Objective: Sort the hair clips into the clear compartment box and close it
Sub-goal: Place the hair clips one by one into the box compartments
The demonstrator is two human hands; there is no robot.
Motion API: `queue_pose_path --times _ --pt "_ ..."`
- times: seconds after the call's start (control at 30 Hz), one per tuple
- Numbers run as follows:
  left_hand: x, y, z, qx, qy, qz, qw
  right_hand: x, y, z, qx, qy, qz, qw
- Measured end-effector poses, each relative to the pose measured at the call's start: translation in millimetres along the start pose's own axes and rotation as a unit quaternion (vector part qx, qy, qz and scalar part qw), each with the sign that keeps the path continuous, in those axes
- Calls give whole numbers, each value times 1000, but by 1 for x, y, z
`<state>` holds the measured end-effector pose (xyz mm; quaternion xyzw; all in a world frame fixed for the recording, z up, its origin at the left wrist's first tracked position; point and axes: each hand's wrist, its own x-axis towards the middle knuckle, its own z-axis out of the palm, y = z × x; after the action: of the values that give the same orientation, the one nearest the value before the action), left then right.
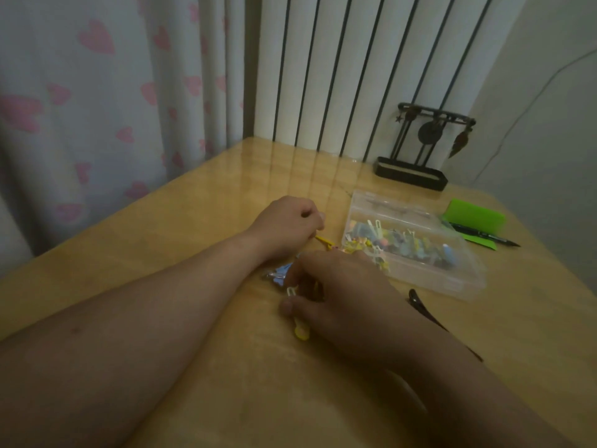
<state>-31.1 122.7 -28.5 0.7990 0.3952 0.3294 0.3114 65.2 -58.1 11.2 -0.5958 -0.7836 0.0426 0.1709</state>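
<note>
The clear compartment box (449, 279) lies open on the wooden table, right of centre, with several coloured hair clips (403, 240) inside. My left hand (287, 226) is closed on a thin yellow clip (324, 242) just left of the box. My right hand (345, 299) rests over a small pile of loose clips; a blue clip (281, 271) shows at its left and a yellow clip (300, 328) pokes out under the thumb. Whether the right hand holds one I cannot tell. A long black clip (420, 307) lies right of my right hand.
A black jewellery stand (416, 150) stands at the table's back edge. A green case (473, 218) and a black pen (484, 236) lie right of the box. Heart-print curtains (97, 92) hang at the left, and a white wall (549, 108) rises at the right.
</note>
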Motion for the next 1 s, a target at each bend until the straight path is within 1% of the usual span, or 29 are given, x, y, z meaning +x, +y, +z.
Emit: queue_pose_path --times 0.23,0.3,0.4,0.57,0.67,0.73,0.83,1.0 --pt "0 0 1 0 -1 -4 1000 -1 1 0 83 2 14 996" --pt "0 -1 0 5 0 -2 1000 -2 2 -1 99 -2 20 995" --pt "-1 -2 0 -3 1 5 1000 -3 4 -3 120 13 16 993" --pt "-4 0 0 -7 -4 3 1000 -3 6 -2 132 23 15 991" --pt "-5 2 -1 -30 -6 1 1000 -1 6 -4 160 30 9 987" --pt "-4 3 -1 -32 -10 -2 999 0 6 -5 141 20 1 990" --pt "-1 1 0 -3 -1 -2 1000 0 5 -9 92 -15 -16 996" --pt "0 -1 1 4 -1 6 1000 -5 14 -21 -19 -31 -24 999"
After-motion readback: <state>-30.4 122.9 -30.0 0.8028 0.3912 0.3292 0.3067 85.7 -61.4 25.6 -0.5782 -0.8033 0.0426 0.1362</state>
